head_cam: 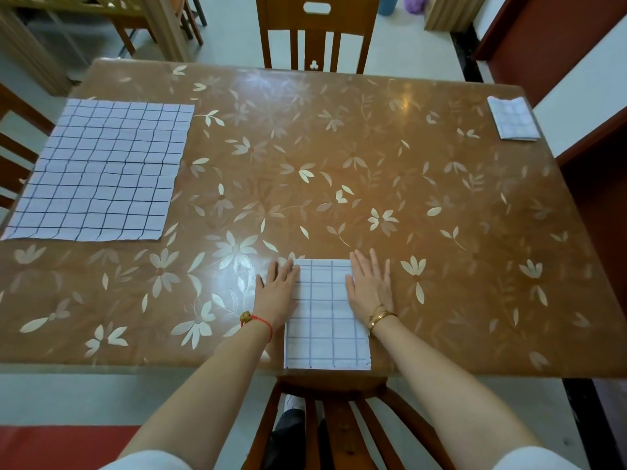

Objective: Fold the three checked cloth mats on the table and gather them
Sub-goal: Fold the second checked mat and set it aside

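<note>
1 checked mat folded at near edge, 1 spread flat far left, 1 folded small far right

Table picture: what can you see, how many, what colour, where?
table: one, brown with pale flowers, middle
open mat: one, white with dark checks, far left
long folded mat: one, white with grey checks, near edge
small folded mat: one, white checked, far right corner
far chair: one, brown, behind the table
near chair: one, brown, below the near edge
red string: one, left wrist
left hand: one, flat on the long folded mat's left side
right hand: one, flat on its right side
</note>
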